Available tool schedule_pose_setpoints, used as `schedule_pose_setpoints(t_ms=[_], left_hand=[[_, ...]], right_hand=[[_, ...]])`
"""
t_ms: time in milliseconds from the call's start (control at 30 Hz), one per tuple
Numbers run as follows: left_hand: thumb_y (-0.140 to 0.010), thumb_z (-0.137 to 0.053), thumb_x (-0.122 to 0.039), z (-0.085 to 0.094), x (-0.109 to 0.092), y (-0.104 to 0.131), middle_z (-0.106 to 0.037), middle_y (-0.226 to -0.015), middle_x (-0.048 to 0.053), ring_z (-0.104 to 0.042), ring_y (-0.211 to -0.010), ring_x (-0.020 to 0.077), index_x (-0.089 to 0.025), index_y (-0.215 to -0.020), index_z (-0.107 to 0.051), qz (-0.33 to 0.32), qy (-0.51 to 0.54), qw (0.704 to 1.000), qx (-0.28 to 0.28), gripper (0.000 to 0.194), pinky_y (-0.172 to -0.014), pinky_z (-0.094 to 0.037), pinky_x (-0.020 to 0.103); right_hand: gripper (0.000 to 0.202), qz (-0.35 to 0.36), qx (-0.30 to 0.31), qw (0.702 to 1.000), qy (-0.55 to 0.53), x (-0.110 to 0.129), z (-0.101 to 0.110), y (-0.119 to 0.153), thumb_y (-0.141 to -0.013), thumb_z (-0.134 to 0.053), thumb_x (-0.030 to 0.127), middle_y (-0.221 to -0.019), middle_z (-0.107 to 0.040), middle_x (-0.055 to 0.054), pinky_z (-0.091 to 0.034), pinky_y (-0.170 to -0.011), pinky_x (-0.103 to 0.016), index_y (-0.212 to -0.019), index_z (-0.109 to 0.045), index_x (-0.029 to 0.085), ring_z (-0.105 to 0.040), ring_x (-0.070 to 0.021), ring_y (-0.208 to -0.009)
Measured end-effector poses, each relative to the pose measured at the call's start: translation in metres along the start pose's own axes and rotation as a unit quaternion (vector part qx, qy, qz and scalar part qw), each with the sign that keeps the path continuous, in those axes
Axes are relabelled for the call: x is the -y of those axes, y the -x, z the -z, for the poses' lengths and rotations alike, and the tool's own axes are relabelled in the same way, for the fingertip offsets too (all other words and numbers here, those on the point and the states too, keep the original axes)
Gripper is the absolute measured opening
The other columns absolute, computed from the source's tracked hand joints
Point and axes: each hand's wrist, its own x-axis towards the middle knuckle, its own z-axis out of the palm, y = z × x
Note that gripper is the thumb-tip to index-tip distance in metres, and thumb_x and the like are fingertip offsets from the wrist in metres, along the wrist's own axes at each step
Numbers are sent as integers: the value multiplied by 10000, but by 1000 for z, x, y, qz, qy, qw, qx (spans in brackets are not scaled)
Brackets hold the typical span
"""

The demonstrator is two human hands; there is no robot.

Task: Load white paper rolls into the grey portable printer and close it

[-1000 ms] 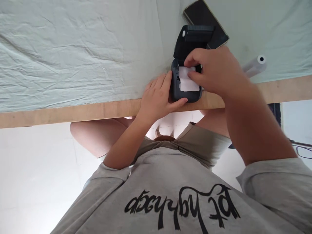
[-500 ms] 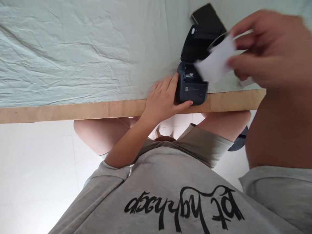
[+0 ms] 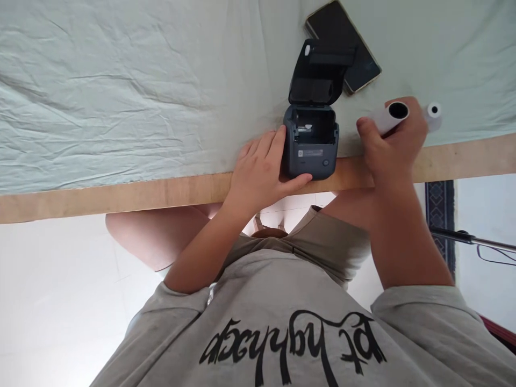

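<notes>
Moved off the printer (image 3: 316,167), right hand (image 3: 398,144) curls around white roll (image 3: 382,119).

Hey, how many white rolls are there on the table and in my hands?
2: a held roll in your right hand, and a second roll on the table just right of that hand, partly covered. Your hand might hide others.

We see soft, diffuse light over the cloth (image 3: 121,80); the floor (image 3: 44,301) glares nearly white at lower left; shadow darkens the open device's (image 3: 312,168) inside; we find its small lettering illegible.
</notes>
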Motion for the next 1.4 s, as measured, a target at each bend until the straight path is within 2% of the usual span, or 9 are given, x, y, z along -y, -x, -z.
schedule_pose_setpoints(t_ms=[133,267,333,467,600,733,867,1033,1400], left_hand=[[-856,-626,-726,-1,1,0,-531,-1505,225,-504,-1400,396,-105,-1516,-417,-4,0,1000,1,929,-1184,-376,493],[-868,-600,-735,-3,3,0,-528,-1514,210,-504,-1403,385,-138,-1511,-421,-15,4,1000,-9,896,-1177,-382,494],[-873,-585,-745,-3,4,0,-523,-1517,212,-499,-1408,385,-140,-1512,-419,-17,8,1000,-8,896,-1181,-377,493],[-877,-566,-757,-4,6,0,-526,-1506,227,-506,-1395,400,-124,-1522,-405,-16,13,1000,-4,918,-1175,-378,518],[-876,-564,-762,-4,6,-1,-544,-1485,226,-519,-1377,403,-118,-1517,-408,-18,13,1000,-9,922,-1160,-391,526],[-875,-576,-758,-3,5,-1,-561,-1460,234,-535,-1359,395,-84,-1509,-415,-18,1,1000,-12,938,-1155,-398,506],[-880,-567,-760,-4,5,-1,-554,-1470,225,-526,-1372,391,-106,-1512,-412,-17,2,1000,-12,924,-1162,-391,503],[-880,-558,-767,-4,5,-1,-550,-1476,223,-524,-1372,390,-123,-1513,-406,-16,1,1000,-10,916,-1152,-396,512],[-871,-574,-764,-2,4,-1,-539,-1498,202,-514,-1382,394,-153,-1525,-398,-2,-4,1000,-1,912,-1158,-385,515]], right_hand=[[383,0,19,1000,-6,-1,-3,1,-774,-700,229,-1062,-645,-61,-540,-798,-394,-1113,-523,240,-629,-193,-911],[607,19,72,997,-10,3,-2,10,-796,-692,183,-1212,-670,-74,-516,-999,-472,-1338,-437,277,-656,-225,-1102],[612,98,15,995,-7,1,7,12,-800,-695,190,-1297,-608,-91,-479,-1055,-506,-1360,-469,288,-600,-259,-1217],[455,241,-153,957,42,-26,35,2,-768,-629,117,-1101,-567,-80,-433,-993,-527,-1206,-619,235,-558,-273,-1101],[611,75,-165,983,21,-70,38,-15,-618,-693,1,-1145,-559,-85,-449,-909,-457,-1180,-604,224,-573,-238,-1010],[501,-45,-187,981,27,-89,20,-24,-591,-746,4,-1026,-508,-57,-432,-908,-424,-1018,-579,205,-541,-209,-964],[464,-47,-192,980,-34,-83,14,-25,-591,-590,-66,-836,-430,17,-420,-782,-343,-963,-546,209,-472,-133,-757],[572,-32,-165,981,-101,-73,16,-22,-537,-360,-115,-862,-499,0,-447,-769,-303,-992,-523,191,-534,-109,-756],[569,-23,-119,992,-32,-64,21,-11,-662,-429,-70,-1070,-568,-54,-459,-820,-325,-1134,-635,171,-578,-148,-949]])
